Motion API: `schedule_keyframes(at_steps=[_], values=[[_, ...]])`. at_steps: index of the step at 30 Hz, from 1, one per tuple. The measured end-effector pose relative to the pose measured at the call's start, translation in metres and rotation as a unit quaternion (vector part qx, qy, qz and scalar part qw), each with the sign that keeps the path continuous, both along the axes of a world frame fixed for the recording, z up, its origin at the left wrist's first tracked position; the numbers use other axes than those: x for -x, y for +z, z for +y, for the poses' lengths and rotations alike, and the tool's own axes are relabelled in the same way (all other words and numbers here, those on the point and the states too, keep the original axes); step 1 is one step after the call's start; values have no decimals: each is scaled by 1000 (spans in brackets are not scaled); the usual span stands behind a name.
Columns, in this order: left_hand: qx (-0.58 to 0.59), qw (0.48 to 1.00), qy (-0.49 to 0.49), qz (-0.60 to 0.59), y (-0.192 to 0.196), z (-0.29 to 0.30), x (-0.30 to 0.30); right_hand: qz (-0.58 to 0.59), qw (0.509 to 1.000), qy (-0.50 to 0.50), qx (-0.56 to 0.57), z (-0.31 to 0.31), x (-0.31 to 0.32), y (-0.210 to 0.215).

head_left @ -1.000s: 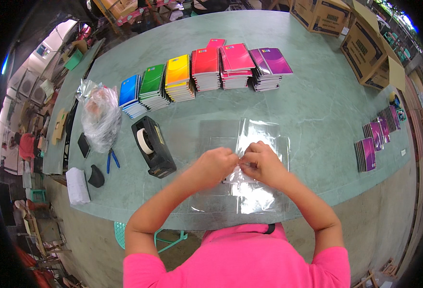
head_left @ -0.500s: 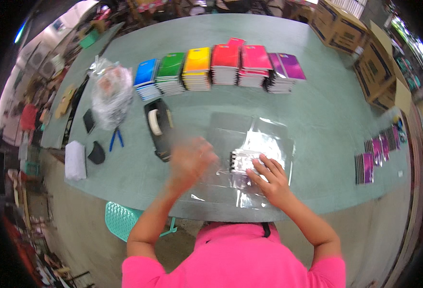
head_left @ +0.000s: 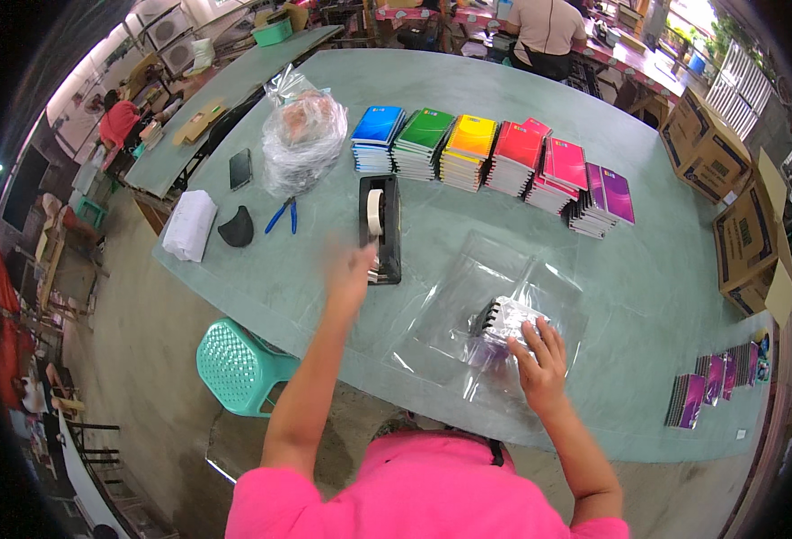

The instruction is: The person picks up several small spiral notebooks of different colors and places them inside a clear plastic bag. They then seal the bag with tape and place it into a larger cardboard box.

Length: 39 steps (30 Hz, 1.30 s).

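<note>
My right hand (head_left: 541, 364) rests with spread fingers on a small stack of spiral-bound notebooks (head_left: 510, 320), pressing the clear plastic over it. Beneath and around the stack, a clear plastic sheet (head_left: 450, 292) lies on the table. At the near end of a black tape dispenser (head_left: 389, 202) is my left hand (head_left: 349, 277). Motion smears that hand, so its grip is unclear. A pale tape roll (head_left: 374, 213) sits in the dispenser.
Notebook stacks in blue, green, yellow, red, pink and purple (head_left: 593, 202) line the table (head_left: 306, 278). Purple notebooks (head_left: 686, 401) stand at right, near cardboard boxes (head_left: 746, 247). At left are blue pliers (head_left: 283, 216), a phone (head_left: 240, 169) and a plastic bundle (head_left: 301, 144). A green stool (head_left: 238, 368) stands below.
The view has turned left. My left hand has moved from beside the plastic sheet to the tape dispenser's near end. My right hand stays on the notebook stack.
</note>
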<state>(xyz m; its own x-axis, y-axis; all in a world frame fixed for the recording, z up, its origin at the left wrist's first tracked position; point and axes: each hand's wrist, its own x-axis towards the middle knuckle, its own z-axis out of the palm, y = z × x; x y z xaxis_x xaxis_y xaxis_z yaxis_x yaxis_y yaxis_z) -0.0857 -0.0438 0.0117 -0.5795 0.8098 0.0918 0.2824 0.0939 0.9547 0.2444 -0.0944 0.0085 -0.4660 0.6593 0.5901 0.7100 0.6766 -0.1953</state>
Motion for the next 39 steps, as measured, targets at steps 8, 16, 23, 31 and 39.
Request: schedule_keyframes(at_steps=[8, 16, 23, 31, 39], values=[[179, 870, -37, 457, -78, -49, 67, 6, 1000, 27, 0, 6, 3, 0], [121, 947, -215, -205, 20, -68, -153, 39, 995, 94, 9, 16, -1, 5], [28, 988, -152, 1, 11, -69, -182, 147, 976, 106, 121, 14, -2, 12], [-13, 992, -110, 67, -34, -70, -176, 84, 965, 68, 240, 38, 8, 40], [129, 944, -298, 57, -47, -99, -168, -61, 796, 120, 591, 147, -4, 33]])
